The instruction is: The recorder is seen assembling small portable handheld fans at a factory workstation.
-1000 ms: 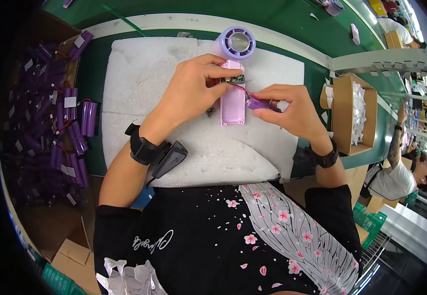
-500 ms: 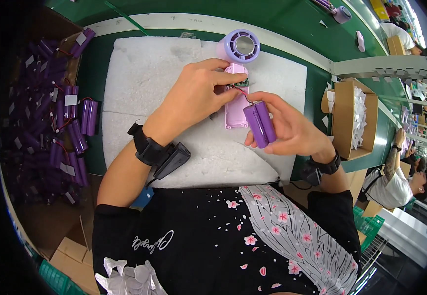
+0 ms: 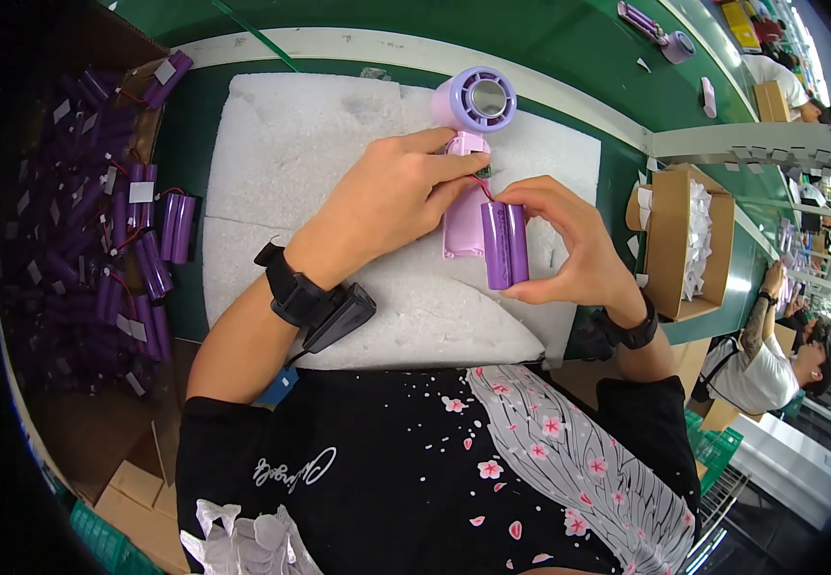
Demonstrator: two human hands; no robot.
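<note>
A handheld fan with a round lilac head (image 3: pixel 482 99) and a pink handle shell (image 3: pixel 463 230) lies on the white foam board, its handle pointing toward me. My left hand (image 3: pixel 387 187) closes over the upper handle, with fingertips at a small green circuit board (image 3: pixel 483 168) and the wires there. Those fingers partly hide the board. Between thumb and fingers, my right hand (image 3: pixel 578 249) grips a purple battery pack (image 3: pixel 504 246) of two cells side by side. Red and dark wires run from the pack's top end toward the circuit board. The pack is held upright beside the open shell, overlapping its right edge.
At left, a box (image 3: pixel 99 240) is heaped with purple battery packs, and one pack (image 3: pixel 179 228) lies at its edge. The foam board (image 3: pixel 281 172) rests on a green table. A cardboard box (image 3: pixel 669 240) with white pieces stands at right. Other people sit farther right.
My right hand has turned the battery pack from a slant to nearly upright. The fan and my left hand appear slightly farther right and lower in the picture.
</note>
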